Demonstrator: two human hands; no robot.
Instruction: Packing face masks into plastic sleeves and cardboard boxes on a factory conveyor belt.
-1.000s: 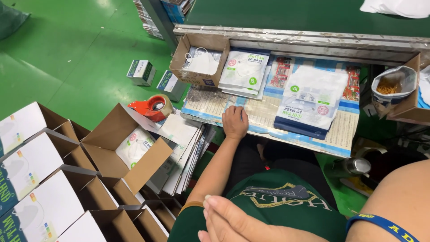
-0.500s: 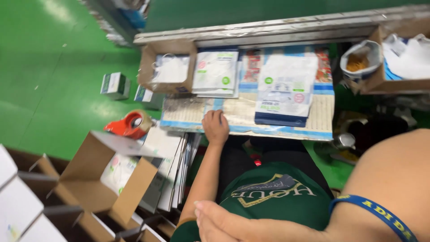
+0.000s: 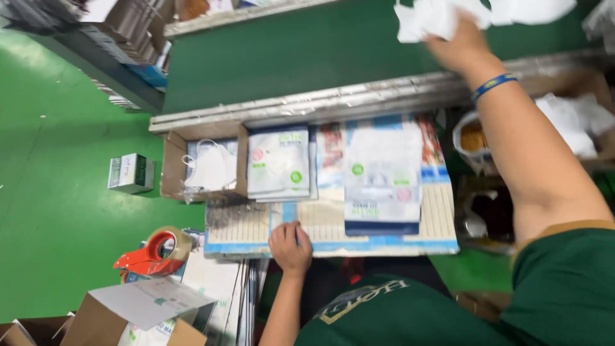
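Up on the green belt (image 3: 307,57) my right hand (image 3: 458,45) grips white masks (image 3: 435,16) — left hand (image 3: 289,247) rests curled on the board (image 3: 256,224), nearer me.

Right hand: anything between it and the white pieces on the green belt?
Nothing visible. The right hand is already on the white pieces over the green belt; the metal rail lies below the forearm, not between.
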